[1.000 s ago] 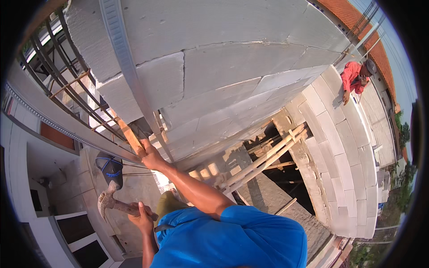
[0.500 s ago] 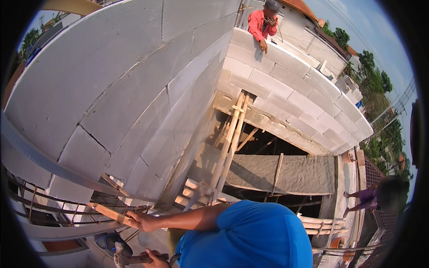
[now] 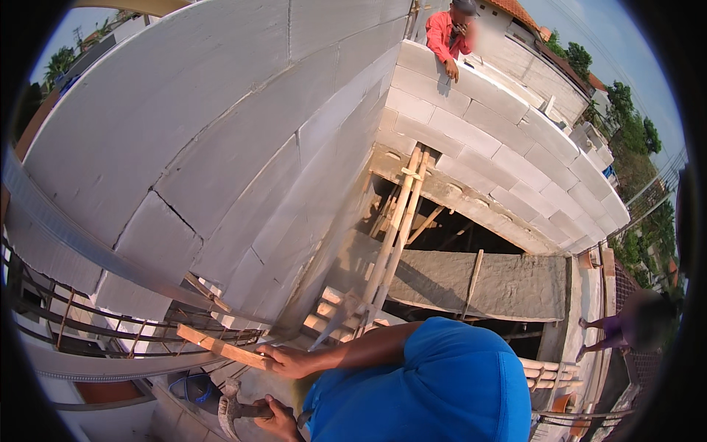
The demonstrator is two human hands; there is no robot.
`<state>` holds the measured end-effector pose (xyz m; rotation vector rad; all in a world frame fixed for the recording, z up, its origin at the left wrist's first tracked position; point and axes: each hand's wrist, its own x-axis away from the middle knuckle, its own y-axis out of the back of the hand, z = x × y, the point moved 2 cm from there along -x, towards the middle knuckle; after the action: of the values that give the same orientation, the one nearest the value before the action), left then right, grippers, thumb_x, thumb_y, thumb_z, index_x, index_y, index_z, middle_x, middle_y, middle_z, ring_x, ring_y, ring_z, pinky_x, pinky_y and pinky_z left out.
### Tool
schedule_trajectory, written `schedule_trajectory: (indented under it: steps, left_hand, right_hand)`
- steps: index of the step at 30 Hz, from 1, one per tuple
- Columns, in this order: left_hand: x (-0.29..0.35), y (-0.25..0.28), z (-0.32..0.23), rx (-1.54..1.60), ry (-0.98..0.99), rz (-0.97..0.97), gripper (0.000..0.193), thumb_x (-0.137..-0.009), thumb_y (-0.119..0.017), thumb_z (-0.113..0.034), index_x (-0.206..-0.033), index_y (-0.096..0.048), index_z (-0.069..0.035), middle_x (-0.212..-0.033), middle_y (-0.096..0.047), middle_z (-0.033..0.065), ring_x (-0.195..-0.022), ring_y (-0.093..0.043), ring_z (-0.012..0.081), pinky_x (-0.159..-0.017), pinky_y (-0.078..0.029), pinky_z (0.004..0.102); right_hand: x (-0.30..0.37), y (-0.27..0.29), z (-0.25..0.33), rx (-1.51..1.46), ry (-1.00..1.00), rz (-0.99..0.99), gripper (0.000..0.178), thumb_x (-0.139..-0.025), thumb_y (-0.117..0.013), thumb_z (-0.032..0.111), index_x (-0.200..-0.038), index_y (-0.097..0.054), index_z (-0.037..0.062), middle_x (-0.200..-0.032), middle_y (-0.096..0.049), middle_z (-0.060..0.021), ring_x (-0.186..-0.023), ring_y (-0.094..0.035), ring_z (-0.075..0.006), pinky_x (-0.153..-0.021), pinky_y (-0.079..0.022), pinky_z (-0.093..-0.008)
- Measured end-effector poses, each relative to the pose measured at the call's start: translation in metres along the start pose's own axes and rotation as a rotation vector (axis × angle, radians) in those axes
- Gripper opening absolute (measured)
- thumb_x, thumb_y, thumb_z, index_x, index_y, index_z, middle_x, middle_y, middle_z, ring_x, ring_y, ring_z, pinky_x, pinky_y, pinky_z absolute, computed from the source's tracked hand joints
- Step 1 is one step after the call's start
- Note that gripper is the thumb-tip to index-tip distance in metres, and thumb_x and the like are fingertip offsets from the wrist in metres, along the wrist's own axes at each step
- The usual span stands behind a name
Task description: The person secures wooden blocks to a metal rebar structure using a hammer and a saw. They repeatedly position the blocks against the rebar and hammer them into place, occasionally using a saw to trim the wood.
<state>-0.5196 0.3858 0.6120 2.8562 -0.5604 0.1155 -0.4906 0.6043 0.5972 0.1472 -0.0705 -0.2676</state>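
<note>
My right arm, in a blue sleeve, reaches leftward. In my right hand is the end of a short, flat wooden slat, tilted out over thin reinforcing bars. Just below it, near the lower edge, my left hand grips the handle of a hammer, its worn head pointing left. The two hands are close together but apart, and the hammer head does not touch the slat. A long grey metal strip runs beneath the slat's far end. My left forearm is mostly hidden.
A tall grey block wall rises at left. Someone in a red shirt leans over a lighter block wall. Bamboo poles stand beside a rough concrete beam over dark openings. Another person in purple is at far right.
The whole view has shifted, moving the walls and poles rightward in the picture. Both hands also appear farther right, still holding the slat and the hammer.
</note>
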Motion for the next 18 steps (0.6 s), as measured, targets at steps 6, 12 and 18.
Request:
schedule_trajectory:
  steps: [6,12,18]
  left_hand:
    - [-0.006,-0.028,-0.044,0.041,-0.216,0.076,0.032,-0.103,-0.069,-0.009,-0.078,-0.051,-0.004,-0.062,-0.051,0.0003,-0.054,-0.047,0.0084,-0.052,-0.035,0.0280]
    - [-0.008,-0.051,-0.068,-0.196,-0.085,0.316,0.025,-0.102,-0.074,-0.009,-0.086,-0.058,0.001,-0.070,-0.063,0.0040,-0.061,-0.057,0.0116,-0.055,-0.044,0.0307]
    - [-0.014,-0.150,-0.095,-0.781,0.011,0.882,0.028,-0.100,-0.071,-0.018,-0.109,-0.058,0.005,-0.081,-0.070,0.0265,-0.070,-0.071,0.0416,-0.066,-0.054,0.0492]
  right_hand:
    - [0.062,0.051,0.018,-0.295,-0.274,0.116,0.043,-0.117,-0.048,0.032,-0.150,-0.047,0.0053,-0.087,-0.060,-0.0078,-0.074,-0.060,-0.0133,-0.066,-0.050,-0.0341]
    - [0.120,0.092,0.039,-0.586,-0.457,0.193,0.041,-0.116,-0.054,0.032,-0.147,-0.063,0.0070,-0.082,-0.057,0.0006,-0.068,-0.052,-0.0088,-0.063,-0.046,-0.0272]
    - [0.146,0.075,-0.009,-0.621,-0.490,-0.256,0.046,-0.097,-0.082,0.038,-0.126,-0.074,0.0034,-0.098,-0.072,-0.0040,-0.085,-0.065,-0.0118,-0.074,-0.053,-0.0304]
